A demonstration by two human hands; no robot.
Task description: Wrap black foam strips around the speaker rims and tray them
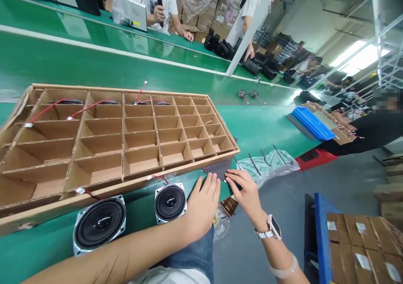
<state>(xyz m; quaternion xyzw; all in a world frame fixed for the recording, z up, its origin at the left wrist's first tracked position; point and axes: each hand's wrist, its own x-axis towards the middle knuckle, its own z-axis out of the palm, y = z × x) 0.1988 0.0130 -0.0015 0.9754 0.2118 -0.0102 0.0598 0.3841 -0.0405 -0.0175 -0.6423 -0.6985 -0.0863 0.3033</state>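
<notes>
My left hand (203,204) lies flat at the near edge of the green belt (252,124), fingers stretched out and holding nothing. My right hand (245,191), with a watch on its wrist, rests beside it; its fingertips touch a grey piece (217,168) under the corner of the cardboard divider tray (176,166). Two round black speakers sit on the belt just left of my left hand, a large one (99,223) and a smaller one (170,202), each with a red wire. The tray's far row holds more speakers with red wires (94,103); its other cells are bare.
A clear plastic bag (267,164) lies right of the tray. Two small speakers (247,94) sit farther along the belt. A blue bin (311,122), a red stool (315,158) and a seated person's arm (362,135) are at right. Stacked cartons (362,237) stand on a blue pallet. Other people work across the line.
</notes>
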